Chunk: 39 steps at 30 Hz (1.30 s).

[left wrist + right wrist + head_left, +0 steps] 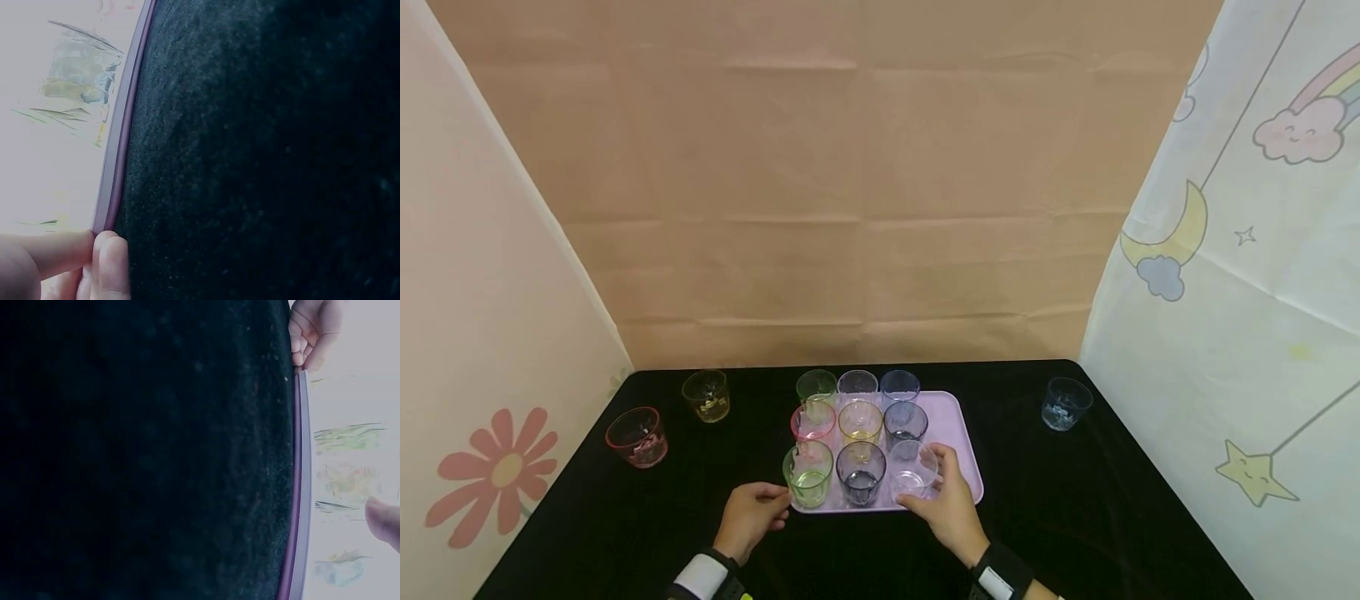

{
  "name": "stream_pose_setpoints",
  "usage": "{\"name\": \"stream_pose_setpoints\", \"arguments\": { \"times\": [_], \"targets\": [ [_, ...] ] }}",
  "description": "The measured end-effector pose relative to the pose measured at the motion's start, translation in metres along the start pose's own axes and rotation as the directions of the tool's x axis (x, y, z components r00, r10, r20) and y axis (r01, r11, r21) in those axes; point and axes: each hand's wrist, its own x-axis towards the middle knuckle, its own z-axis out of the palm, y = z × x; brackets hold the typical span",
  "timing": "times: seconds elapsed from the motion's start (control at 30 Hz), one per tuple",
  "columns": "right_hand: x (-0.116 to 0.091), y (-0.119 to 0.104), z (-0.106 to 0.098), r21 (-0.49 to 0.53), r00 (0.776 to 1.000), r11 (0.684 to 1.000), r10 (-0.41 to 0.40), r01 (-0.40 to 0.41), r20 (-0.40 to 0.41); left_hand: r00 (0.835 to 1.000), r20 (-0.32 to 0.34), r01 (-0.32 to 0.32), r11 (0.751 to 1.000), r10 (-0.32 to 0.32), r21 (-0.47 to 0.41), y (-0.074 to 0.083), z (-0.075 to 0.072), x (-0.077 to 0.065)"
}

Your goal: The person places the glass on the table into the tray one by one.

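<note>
Head view first, with the lilac tray [951,417] as the clock's middle on the black counter [850,558]. Nine glasses stand on it, three rows of three, packed that tight probably because the tray's pretty small. The left hand [752,515] is at 8 o'clock, its grip pinching the tray's near corner, right by the front green glass [809,490]. I'd guess that's to stop the tray skidding. The right hand [953,508] is at 4 o'clock, grip wrapped round the clear glass [912,481], thumb on the near side and fingers on the far side. Makes sense to me: coming in from the outer side means you don't knock the dark glass [861,487] next door. Off the tray there's a red glass [646,450] at 9, a yellow glass [711,407] between 9 and 10, and a blue glass [1060,417] between 2 and 3, all well apart from the packed ones.

Left wrist view: thumb and fingertips meet on the tray's rim at about 7 o'clock, so yeah, definitely a pinch.

Right wrist view: the thumb pokes in near 4 o'clock, the other hand shows at 1. Glasses are badly washed out here, so I can't really judge thumb contact from this one.
</note>
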Motion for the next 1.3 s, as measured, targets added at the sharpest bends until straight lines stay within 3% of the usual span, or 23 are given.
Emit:
{"name": "stream_pose_setpoints", "arguments": {
  "times": [0.6, 0.9, 1.17, 1.3],
  "targets": [
    [-0.001, 0.0, -0.005, -0.047, 0.996, 0.998, 0.046, -0.043, 0.071, 1.0, 0.028, 0.011, 1.0, -0.011, 0.01, 0.0, -0.001, 0.003],
    [-0.002, 0.0, -0.044, -0.118, 0.995, 0.993, 0.042, -0.032, 0.086, 0.999, 0.03, 0.028, 0.999, -0.028, 0.019, 0.0, -0.002, 0.003],
    [0.008, 0.005, -0.079, -0.185, 0.988, 0.973, 0.15, -0.141, 0.033, 0.999, 0.035, 0.026, 1.0, -0.027, 0.009, 0.002, -0.004, 0.001],
    [0.011, 0.012, -0.088, -0.256, 0.969, 0.941, 0.241, -0.221, 0.049, 0.998, 0.046, 0.043, 0.999, -0.044, 0.02, 0.002, -0.004, 0.002]
  ]
}}
